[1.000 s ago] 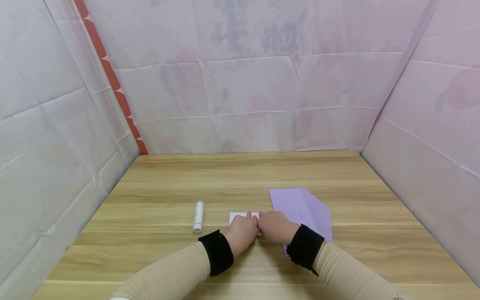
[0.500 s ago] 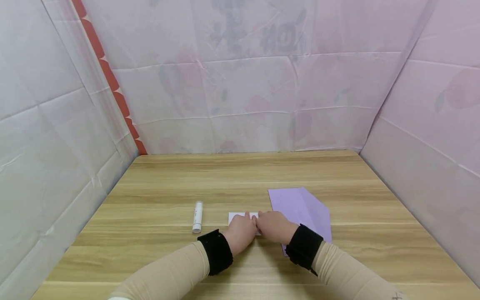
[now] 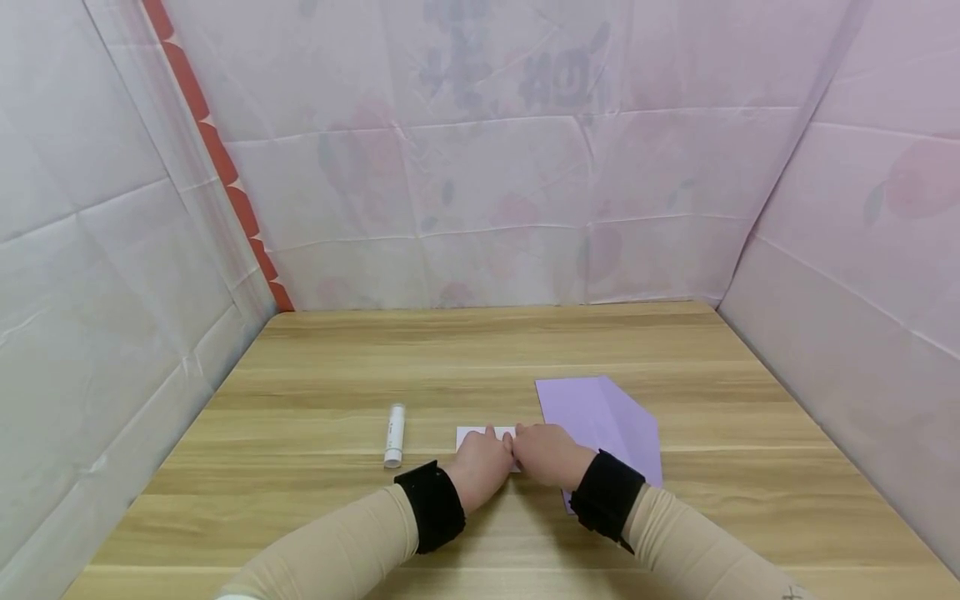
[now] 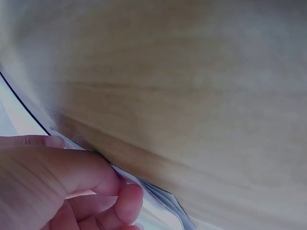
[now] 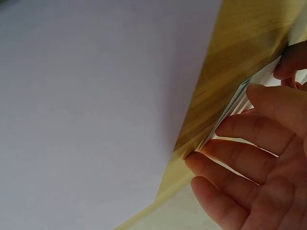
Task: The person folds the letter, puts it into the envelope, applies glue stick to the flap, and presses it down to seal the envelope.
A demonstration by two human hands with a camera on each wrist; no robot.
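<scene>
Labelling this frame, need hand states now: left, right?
Left hand: fingers curled, pinching the small white folded paper on the wooden table.
Right hand: fingers on the same white paper's edge, pinching it.

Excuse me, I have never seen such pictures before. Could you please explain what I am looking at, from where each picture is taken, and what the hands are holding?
No machine here: a person works with two bare hands, wearing three cameras. The wide picture comes from a camera on the head, looking down at a wooden table inside pale fabric walls. The two close pictures come from cameras on the wrists, so they look blurry and tilted.

On the table lie a white glue stick, a folded purple paper, and a small white paper between them.

The left hand and the right hand meet over the white paper. In the left wrist view, curled fingers pinch its edge. In the right wrist view, the fingers lie along the thin edge of what seems to be the same paper, with the purple paper beside it. How firmly the right hand grips is unclear.
</scene>
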